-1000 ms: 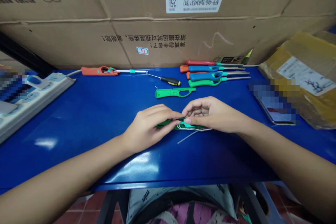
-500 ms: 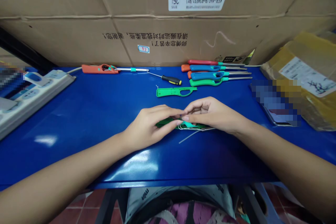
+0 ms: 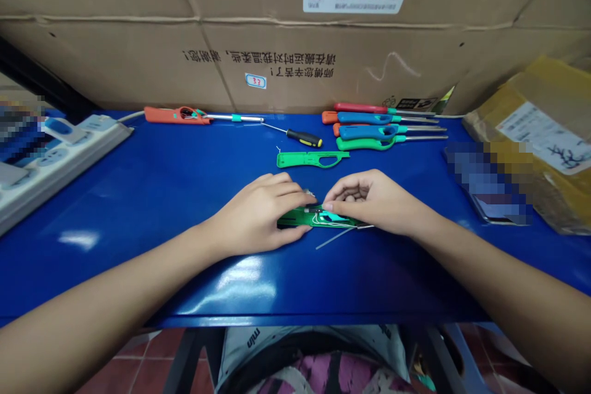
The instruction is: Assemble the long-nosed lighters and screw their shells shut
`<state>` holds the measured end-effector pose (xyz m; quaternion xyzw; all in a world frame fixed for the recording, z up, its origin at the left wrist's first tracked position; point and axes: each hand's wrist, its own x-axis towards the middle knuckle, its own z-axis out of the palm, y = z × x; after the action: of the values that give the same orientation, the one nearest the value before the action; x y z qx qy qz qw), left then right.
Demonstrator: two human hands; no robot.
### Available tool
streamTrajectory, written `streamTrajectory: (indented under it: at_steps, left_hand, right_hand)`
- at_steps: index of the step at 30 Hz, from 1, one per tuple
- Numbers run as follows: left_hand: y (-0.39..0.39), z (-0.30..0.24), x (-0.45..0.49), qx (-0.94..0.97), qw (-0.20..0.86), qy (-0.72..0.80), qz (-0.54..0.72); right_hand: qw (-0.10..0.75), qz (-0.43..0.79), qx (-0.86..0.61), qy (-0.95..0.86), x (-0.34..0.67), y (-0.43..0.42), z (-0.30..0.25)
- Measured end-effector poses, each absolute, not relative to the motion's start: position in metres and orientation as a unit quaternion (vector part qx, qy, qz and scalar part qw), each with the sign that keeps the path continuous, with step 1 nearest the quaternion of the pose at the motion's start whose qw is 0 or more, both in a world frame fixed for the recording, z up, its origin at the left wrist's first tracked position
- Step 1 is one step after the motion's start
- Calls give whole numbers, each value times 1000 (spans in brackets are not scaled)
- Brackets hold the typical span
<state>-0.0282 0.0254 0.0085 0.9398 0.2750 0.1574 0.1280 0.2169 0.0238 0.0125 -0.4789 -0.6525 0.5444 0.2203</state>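
On the blue table [image 3: 138, 191], open green casing [image 3: 295, 218], left hand [image 3: 265, 212] spread over its left end, right hand [image 3: 376, 202] bunched at its inner parts [image 3: 333, 217] (grip unclear), thin tube [image 3: 335, 238] before it, loose green half [image 3: 295, 160] and screwdriver [image 3: 303, 138] beyond it, phone [image 3: 489, 197] to its right.

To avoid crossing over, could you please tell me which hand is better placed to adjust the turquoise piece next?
Probably the right hand: its thumb is beside the turquoise piece, while the left hand covers the left end of the near green shell.
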Motion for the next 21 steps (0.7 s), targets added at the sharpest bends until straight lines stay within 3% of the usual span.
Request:
streamTrajectory:
  at_steps: [21]
  left_hand:
    - [18,-2,-18,894,203,321,239]
  right_hand:
    - [231,440,-484,-720,205,15,11]
